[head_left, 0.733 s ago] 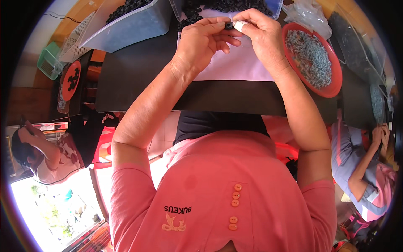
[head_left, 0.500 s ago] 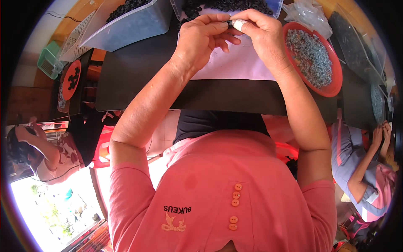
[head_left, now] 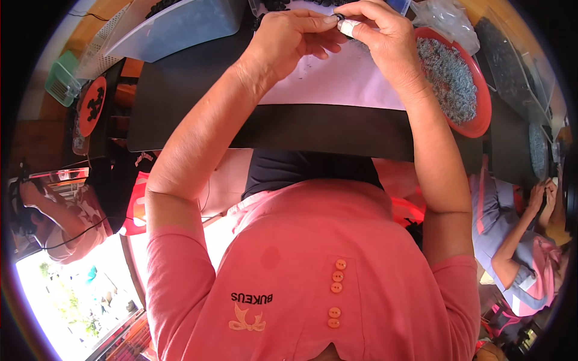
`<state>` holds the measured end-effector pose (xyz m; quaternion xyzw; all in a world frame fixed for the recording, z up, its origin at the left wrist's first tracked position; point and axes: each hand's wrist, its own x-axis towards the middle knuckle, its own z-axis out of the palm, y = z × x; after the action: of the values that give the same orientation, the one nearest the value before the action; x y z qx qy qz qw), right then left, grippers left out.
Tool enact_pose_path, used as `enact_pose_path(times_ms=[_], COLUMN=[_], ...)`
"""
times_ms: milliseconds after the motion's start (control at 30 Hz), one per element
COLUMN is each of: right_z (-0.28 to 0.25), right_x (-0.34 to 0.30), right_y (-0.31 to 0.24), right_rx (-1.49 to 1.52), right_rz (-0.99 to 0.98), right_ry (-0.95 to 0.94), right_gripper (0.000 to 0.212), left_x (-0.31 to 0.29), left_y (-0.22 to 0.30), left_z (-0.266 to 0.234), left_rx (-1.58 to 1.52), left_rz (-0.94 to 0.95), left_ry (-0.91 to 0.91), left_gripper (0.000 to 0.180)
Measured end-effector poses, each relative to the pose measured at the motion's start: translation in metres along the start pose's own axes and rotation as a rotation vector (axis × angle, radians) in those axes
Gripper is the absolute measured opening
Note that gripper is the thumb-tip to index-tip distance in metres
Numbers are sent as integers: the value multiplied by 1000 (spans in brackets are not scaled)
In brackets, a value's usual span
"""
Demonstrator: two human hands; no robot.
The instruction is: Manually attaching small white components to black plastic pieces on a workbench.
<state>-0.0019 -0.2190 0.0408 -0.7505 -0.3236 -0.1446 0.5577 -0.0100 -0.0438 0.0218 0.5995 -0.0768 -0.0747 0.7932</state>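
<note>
Both hands meet at the top of the view over a pale sheet (head_left: 337,84) on the dark table. A small black part (head_left: 339,17) sits pinched between my fingertips. My left hand (head_left: 295,39) closes thumb and index finger on its left side, with the other fingers loosely curled below. My right hand (head_left: 385,45) grips it from the right, a white wrap (head_left: 347,27) around its thumb tip. Fingers cover most of the part, so its exact shape cannot be made out.
A red bowl (head_left: 483,114) of small silvery pieces stands at right, beside a clear plastic bag (head_left: 448,24). A translucent bin (head_left: 180,36) with black parts is at left. Co-workers sit at both sides; one's hands (head_left: 542,195) show at far right.
The view has shifted a little, so the bin and table edge sit higher in it. My hands remain together, and the black part shows slightly more between the fingertips.
</note>
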Motion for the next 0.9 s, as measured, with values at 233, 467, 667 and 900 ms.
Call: enact_pose_path(times_ms=[233,467,667,900], right_z=[9,9,22,31], right_x=[2,2,15,11], right_y=[18,44,51,75], right_rx=[-218,-508,-881,-895], right_rz=[-302,-133,-213,-179], right_ry=[-19,-92,-295,-267], right_gripper=[15,14,16,10], left_x=[12,7,9,8], left_y=[-3,-6,-9,-9], left_z=[-36,-49,-54,-45], left_rx=[-44,-406,-420,-383], left_rz=[-175,-134,-83,-87], left_ry=[21,22,-24,19], left_gripper=[14,17,15,13])
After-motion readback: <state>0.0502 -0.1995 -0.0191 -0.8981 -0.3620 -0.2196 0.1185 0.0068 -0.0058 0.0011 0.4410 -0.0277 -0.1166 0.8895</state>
